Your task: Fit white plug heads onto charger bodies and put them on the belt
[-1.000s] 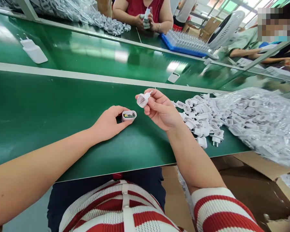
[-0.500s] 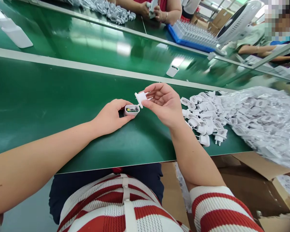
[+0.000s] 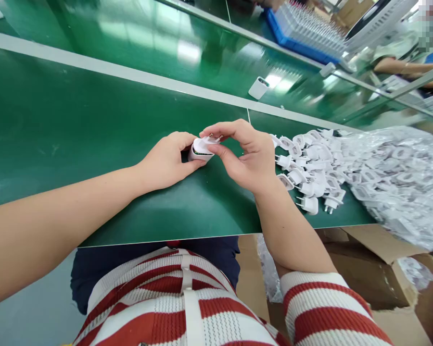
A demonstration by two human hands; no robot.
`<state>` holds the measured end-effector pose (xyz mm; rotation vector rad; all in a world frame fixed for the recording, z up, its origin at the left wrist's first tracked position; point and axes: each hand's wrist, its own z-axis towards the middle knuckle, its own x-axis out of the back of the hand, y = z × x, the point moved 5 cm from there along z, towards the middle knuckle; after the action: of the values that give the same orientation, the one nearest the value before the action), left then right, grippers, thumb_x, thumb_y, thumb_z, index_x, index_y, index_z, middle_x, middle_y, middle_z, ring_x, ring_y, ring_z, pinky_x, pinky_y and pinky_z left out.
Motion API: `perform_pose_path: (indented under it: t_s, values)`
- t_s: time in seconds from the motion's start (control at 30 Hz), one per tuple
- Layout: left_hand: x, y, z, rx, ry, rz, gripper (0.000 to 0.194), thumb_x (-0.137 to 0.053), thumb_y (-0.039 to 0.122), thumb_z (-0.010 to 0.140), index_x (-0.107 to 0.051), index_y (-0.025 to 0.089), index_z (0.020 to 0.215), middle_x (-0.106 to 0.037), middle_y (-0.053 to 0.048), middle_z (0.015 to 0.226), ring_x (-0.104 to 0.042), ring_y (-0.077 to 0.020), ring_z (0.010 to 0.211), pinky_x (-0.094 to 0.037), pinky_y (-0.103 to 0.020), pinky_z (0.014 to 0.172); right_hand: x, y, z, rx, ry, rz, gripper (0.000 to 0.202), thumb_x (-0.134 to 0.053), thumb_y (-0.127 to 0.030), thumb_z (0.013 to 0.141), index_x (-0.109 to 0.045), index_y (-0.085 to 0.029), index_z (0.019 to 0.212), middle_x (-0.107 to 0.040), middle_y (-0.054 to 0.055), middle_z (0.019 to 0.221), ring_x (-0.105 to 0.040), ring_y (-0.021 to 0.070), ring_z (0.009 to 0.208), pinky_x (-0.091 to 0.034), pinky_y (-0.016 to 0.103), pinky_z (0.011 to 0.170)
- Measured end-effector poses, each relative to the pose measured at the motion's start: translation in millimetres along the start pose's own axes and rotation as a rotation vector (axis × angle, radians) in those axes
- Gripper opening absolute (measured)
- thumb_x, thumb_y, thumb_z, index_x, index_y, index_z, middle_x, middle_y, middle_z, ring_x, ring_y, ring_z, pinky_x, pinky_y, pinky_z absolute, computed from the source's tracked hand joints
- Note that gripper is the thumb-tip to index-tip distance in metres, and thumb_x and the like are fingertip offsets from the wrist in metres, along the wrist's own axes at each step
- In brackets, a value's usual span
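My left hand (image 3: 171, 161) is closed around a white charger housing (image 3: 199, 156), held with its open end facing up and toward the right. A thin strip of green circuit board shows at that opening. Between the thumb and fingers of my right hand (image 3: 243, 151) is a white plug cap (image 3: 205, 144) with two metal pins pointing up. The cap lies tilted over the housing's mouth, with a gap along the near side. To the right of my right hand lies a loose pile of white plug caps (image 3: 312, 166).
A clear plastic bag (image 3: 400, 178) full of caps lies right of the pile. Another white housing (image 3: 259, 88) stands on the green surface beyond the pale rail (image 3: 130, 74). A blue tray (image 3: 296, 41) sits farther back. Below the table's right edge are open cardboard boxes (image 3: 368, 274).
My right hand has brought the plug cap left onto the housing's opening, turning its pins upward. The circuit board inside is now mostly covered. The camera view has shifted.
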<state>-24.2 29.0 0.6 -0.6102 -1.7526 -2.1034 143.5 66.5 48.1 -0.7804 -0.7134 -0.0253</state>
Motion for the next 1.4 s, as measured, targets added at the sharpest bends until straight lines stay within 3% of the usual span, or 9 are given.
perform_pose_path:
  t_s: [0.4, 0.67, 0.9, 1.17, 1.4]
  values:
    - [0.8, 2, 0, -0.015, 0.003, 0.038, 0.039, -0.073, 0.050, 0.086, -0.074, 0.019, 0.109, -0.073, -0.005, 0.102, -0.065, -0.0243, 0.098, -0.051, -0.038, 0.094, -5, -1, 1, 0.110, -0.072, -0.251, 0.024, -0.055, -0.029, 0.104, -0.075, -0.027, 0.118, -0.080, 0.003, 0.109, -0.073, 0.0242, 0.106, -0.059, 0.044, 0.099]
    - [0.9, 2, 2, -0.001, 0.007, 0.026, 0.035, -0.072, 0.048, 0.086, -0.074, 0.019, 0.105, -0.073, -0.004, 0.098, -0.066, -0.0241, 0.093, -0.052, -0.037, 0.089, -8, -7, 1, 0.093, 0.001, -0.237, 0.023, -0.057, -0.020, 0.100, -0.077, -0.026, 0.108, -0.082, 0.001, 0.105, -0.076, 0.0207, 0.098, -0.060, 0.037, 0.093]
    - [1.2, 3, 2, 0.013, -0.005, 0.037, 0.026, -0.071, 0.043, 0.086, -0.074, 0.020, 0.098, -0.074, -0.004, 0.100, -0.067, -0.0251, 0.095, -0.052, -0.037, 0.085, 0, -11, 0, 0.078, 0.085, -0.230, 0.020, -0.060, -0.021, 0.099, -0.077, -0.027, 0.108, -0.082, 0.001, 0.104, -0.075, 0.0218, 0.092, -0.062, 0.039, 0.087]
    - [1.5, 5, 1, 0.002, -0.002, 0.025, 0.025, -0.071, 0.042, 0.085, -0.073, 0.020, 0.097, -0.073, -0.004, 0.098, -0.066, -0.0247, 0.094, -0.053, -0.038, 0.087, -8, -12, 0, 0.117, 0.003, -0.350, 0.022, -0.058, -0.020, 0.101, -0.078, -0.027, 0.108, -0.082, 0.001, 0.102, -0.074, 0.0207, 0.094, -0.059, 0.036, 0.090]
    - [0.9, 4, 1, 0.017, 0.002, 0.025, 0.029, -0.070, 0.046, 0.085, -0.072, 0.020, 0.096, -0.072, -0.004, 0.095, -0.066, -0.0243, 0.091, -0.052, -0.037, 0.084, -14, -12, -1, 0.067, -0.036, -0.408, 0.029, -0.055, -0.016, 0.101, -0.078, -0.027, 0.112, -0.080, 0.002, 0.105, -0.074, 0.0207, 0.100, -0.056, 0.033, 0.091]
